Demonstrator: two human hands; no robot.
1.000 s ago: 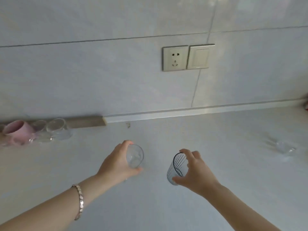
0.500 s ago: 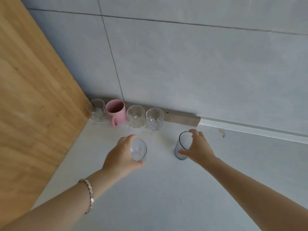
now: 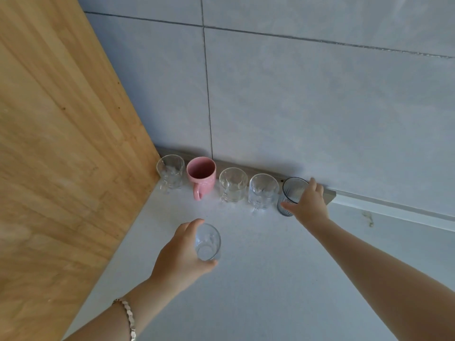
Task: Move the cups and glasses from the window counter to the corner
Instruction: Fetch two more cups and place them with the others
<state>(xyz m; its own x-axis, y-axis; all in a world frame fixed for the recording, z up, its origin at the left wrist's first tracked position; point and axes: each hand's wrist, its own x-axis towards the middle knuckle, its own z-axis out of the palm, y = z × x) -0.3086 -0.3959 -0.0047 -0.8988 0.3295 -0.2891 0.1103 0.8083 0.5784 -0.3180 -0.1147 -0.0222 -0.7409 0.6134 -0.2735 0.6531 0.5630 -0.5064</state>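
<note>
Right hand (image 3: 307, 205) clamped on ribbed grey glass (image 3: 291, 193) at the counter's back edge, right end of the corner row beside a clear glass (image 3: 263, 191). Left hand (image 3: 182, 257) clamped on plain clear glass (image 3: 208, 242), nearer the front, apart from the row.

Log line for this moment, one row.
right hand: setting ribbed glass at row end | left hand: holding clear glass | pink mug in row

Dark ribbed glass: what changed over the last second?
The right hand carried the dark ribbed glass to the wall, at the right end of the corner row beside a clear glass. The left hand brought its clear tumbler nearer the corner. Both grips unchanged; pink mug stayed put.
</note>
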